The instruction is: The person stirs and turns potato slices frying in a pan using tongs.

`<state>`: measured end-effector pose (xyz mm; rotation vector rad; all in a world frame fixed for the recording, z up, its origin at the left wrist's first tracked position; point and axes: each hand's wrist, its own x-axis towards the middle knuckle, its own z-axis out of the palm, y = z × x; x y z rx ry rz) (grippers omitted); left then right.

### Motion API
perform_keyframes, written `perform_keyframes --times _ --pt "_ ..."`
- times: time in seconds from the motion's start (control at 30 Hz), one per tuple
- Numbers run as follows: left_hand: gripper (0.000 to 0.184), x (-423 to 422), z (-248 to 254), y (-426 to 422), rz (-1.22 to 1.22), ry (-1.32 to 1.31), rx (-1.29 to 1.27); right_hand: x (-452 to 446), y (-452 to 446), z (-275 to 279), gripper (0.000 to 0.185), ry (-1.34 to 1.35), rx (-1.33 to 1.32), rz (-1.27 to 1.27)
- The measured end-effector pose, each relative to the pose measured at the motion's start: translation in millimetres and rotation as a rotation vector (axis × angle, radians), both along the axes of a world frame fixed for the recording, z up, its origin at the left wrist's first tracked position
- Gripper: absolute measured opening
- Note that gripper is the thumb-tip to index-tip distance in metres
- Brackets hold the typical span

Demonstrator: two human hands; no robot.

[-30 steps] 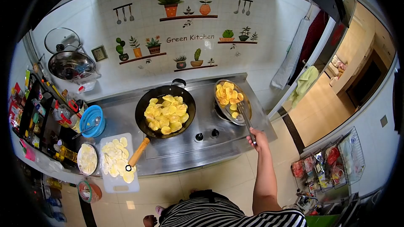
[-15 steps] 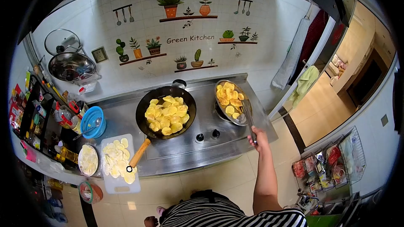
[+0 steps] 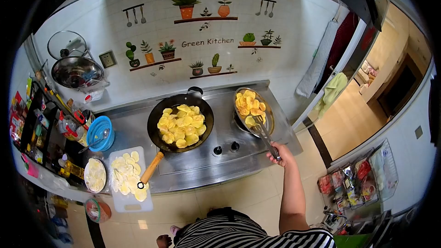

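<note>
My right hand [image 3: 282, 154] is closed round the handle of a metal slotted spatula [image 3: 266, 138]. The spatula's head lies over yellow slices at the lower part of a metal bowl [image 3: 270, 114] on the right of the stove. Golden slices [image 3: 248, 101] fill the bowl's upper left. A black wok [image 3: 209, 129] holds many yellow slices [image 3: 181, 125]; its wooden handle [image 3: 151, 167] points toward the lower left, over a white cutting board [image 3: 132, 205] with pale slices. My left hand [image 3: 163, 241] hangs low beside the striped shirt, its fingers too dark to make out.
A white plate [image 3: 95, 189] of pale slices and a blue basin [image 3: 102, 143] are at the counter's left. Bottles [image 3: 70, 167] and a black rack crowd the left wall. Two black stove knobs [image 3: 217, 150] sit before the wok and bowl. A wire basket [image 3: 388, 170] hangs at right.
The spatula has tilted and its head has shifted left and down within the bowl. My right hand has turned and moved slightly down and to the right. The wok stays in place.
</note>
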<state>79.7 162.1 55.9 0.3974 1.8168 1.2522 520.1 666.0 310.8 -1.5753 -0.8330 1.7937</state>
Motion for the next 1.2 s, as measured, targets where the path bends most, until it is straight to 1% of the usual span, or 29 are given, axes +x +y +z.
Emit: perform_keyframes --times 0.07,0.13,0.17,0.23,0.27,0.33,0.47,0.53,0.67,0.73,0.77,0.8,0.83,0.87,0.9,1.07,1.13,1.17,1.2 --pt "0.052 2 3 0 -0.012 0.005 0.014 -1 4 3 0.033 -0.025 -0.009 -0.007" --pt "0.049 1 4 0 -0.046 0.049 -0.096 -4 10 3 0.037 -0.055 0.002 -0.008" --pt "0.049 2 4 1 -0.044 0.047 -0.095 -6 13 3 0.037 -0.056 0.003 -0.006" --pt "0.045 1 -1 1 0.013 -0.038 -0.156 -14 19 4 0.035 -0.033 -0.028 -0.092" --pt "0.045 0 -2 0 0.017 -0.038 -0.154 -17 22 2 0.035 -0.032 -0.026 -0.087" --pt "0.043 3 5 -2 -0.077 0.095 -0.081 -23 25 -2 0.035 -0.012 -0.018 -0.132" --pt "0.046 6 12 -5 -0.101 0.164 -0.053 -35 23 -5 0.032 -0.059 0.025 -0.117" --pt "0.047 5 13 -5 -0.014 0.031 -0.125 -38 23 -8 0.026 -0.140 0.086 -0.084" --pt "0.049 5 11 -9 -0.024 0.090 -0.176 -38 21 -19 0.025 -0.206 0.136 -0.032" --pt "0.033 -5 -1 -15 -0.092 0.006 -0.110 -37 18 -20 0.023 -0.246 0.168 -0.034" --pt "0.033 -9 -8 -15 -0.085 0.004 -0.110 -35 15 -19 0.023 -0.247 0.169 -0.026" --pt "0.027 -12 -15 -15 0.005 0.005 -0.243 -35 10 -18 0.023 -0.280 0.197 -0.054" --pt "0.029 -24 -43 -21 0.101 0.005 -0.375 -35 6 -16 0.023 -0.312 0.226 -0.076" --pt "0.028 -22 -71 -31 0.082 0.179 -0.286 -35 3 -13 0.023 -0.311 0.228 -0.057" --pt "0.027 -17 -75 -29 0.065 0.364 -0.208 -35 0 -10 0.024 -0.322 0.249 -0.054" --pt "0.026 -17 -92 -35 0.149 0.285 -0.208 -61 -5 23 0.024 -0.305 0.305 0.008" --pt "0.025 -14 -89 -32 0.173 0.289 -0.189 -83 -1 36 0.023 -0.261 0.379 0.139" --pt "0.023 -16 -90 -35 0.072 0.351 -0.118 -97 3 40 0.023 -0.262 0.381 0.148" --pt "0.023 -15 -90 -38 0.028 0.382 -0.084 -112 7 44 0.023 -0.267 0.399 0.227"
